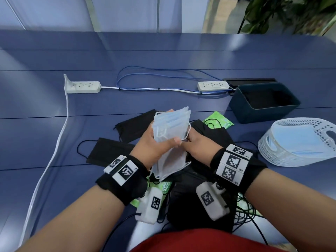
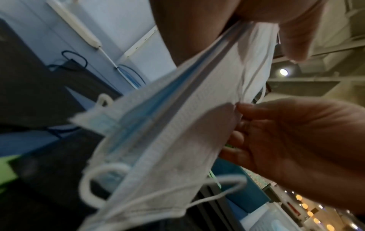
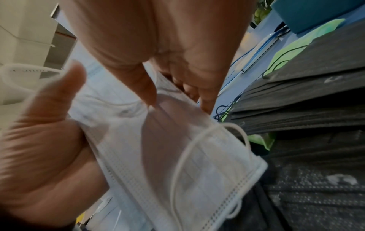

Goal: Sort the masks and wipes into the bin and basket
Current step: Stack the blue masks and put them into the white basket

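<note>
My left hand (image 1: pixel 160 140) grips a stack of light blue and white masks (image 1: pixel 171 124) above the table, thumb across the front and fingers behind. My right hand (image 1: pixel 190 140) pinches the stack's right edge near an ear loop. In the left wrist view the masks (image 2: pixel 168 132) fan out and the right hand's fingertips (image 2: pixel 242 109) meet their edge. Seen from the right wrist, the masks (image 3: pixel 187 156) lie under my right fingers (image 3: pixel 197 87). Black masks (image 1: pixel 134 124) and green wipes packets (image 1: pixel 218 120) lie below. The dark teal bin (image 1: pixel 241 110) holds black masks. Blue masks lie in the white basket (image 1: pixel 272 151).
Two power strips (image 1: pixel 83 87) (image 1: pixel 212 86) with white and blue cables (image 1: pixel 154 77) lie across the blue table's (image 1: pixel 45 124) far half. A white cord (image 1: pixel 60 139) runs down the left side. A black tray (image 1: pixel 251 81) sits behind the bin. A plant (image 1: pixel 281 13) stands at the back right.
</note>
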Demonstrator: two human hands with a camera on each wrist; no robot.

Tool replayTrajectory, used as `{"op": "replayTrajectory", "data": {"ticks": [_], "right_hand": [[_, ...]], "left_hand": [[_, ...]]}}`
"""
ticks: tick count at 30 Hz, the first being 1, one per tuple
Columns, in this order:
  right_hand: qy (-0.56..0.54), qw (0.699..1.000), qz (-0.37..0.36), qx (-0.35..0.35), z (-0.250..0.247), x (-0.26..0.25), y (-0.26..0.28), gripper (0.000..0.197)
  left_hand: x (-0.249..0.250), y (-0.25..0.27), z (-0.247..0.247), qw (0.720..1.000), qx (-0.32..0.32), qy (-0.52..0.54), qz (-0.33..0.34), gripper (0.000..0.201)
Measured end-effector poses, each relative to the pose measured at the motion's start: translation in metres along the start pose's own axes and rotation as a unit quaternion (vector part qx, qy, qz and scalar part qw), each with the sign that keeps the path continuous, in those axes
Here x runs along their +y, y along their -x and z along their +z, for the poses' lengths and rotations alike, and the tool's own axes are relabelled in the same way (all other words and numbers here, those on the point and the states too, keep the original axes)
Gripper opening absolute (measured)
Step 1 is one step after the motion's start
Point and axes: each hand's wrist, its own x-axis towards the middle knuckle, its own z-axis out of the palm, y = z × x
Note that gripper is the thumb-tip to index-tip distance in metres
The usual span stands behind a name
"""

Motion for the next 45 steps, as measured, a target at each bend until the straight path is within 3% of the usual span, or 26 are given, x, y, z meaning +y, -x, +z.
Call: {"op": "replayTrajectory", "data": {"ticks": [5,8,11,16,20,25,29,32,37,40,45], "right_hand": [[0.06,0.998,0.001,0.032,-0.004,0.016,-0.004,0.036],[0.053,0.998,0.006,0.016,-0.005,0.019,0.0,0.022],[0.059,0.998,0.007,-0.002,-0.002,0.017,-0.002,0.021],[-0.025,1.0,-0.001,-0.007,0.006,0.008,-0.007,0.023],[0.026,1.0,0.004,-0.012,0.006,0.012,-0.01,0.016],[0.037,0.999,0.023,0.004,0.005,0.014,-0.007,0.035],[0.099,0.995,-0.008,0.02,-0.003,-0.001,-0.003,0.046],[0.115,0.993,-0.034,0.018,-0.007,-0.005,-0.003,0.04],[0.144,0.988,-0.04,-0.039,0.0,-0.002,-0.003,0.04],[0.115,0.993,-0.039,-0.004,0.001,0.0,-0.002,0.039],[0.109,0.992,-0.035,0.043,-0.002,-0.005,0.003,0.041]], "left_hand": [[-0.001,0.012,-0.015,0.985,-0.072,-0.149,-0.042,0.06],[-0.009,0.023,-0.028,0.975,-0.087,-0.193,-0.067,0.059],[-0.014,0.03,-0.031,0.97,-0.103,-0.197,-0.094,0.063],[-0.019,0.029,-0.034,0.974,-0.072,-0.195,-0.094,0.054],[-0.025,0.03,-0.041,0.966,-0.042,-0.24,-0.085,0.047],[-0.019,0.025,-0.035,0.969,-0.045,-0.235,-0.057,0.039],[-0.019,0.016,-0.031,0.987,-0.022,-0.157,-0.016,0.06],[-0.014,0.01,-0.027,0.986,-0.009,-0.164,0.012,0.04],[-0.017,0.011,-0.027,0.986,0.006,-0.165,0.019,0.06],[-0.022,0.013,-0.032,0.987,0.025,-0.157,0.001,0.073],[-0.022,0.014,-0.031,0.985,0.022,-0.168,-0.035,0.039]]}}
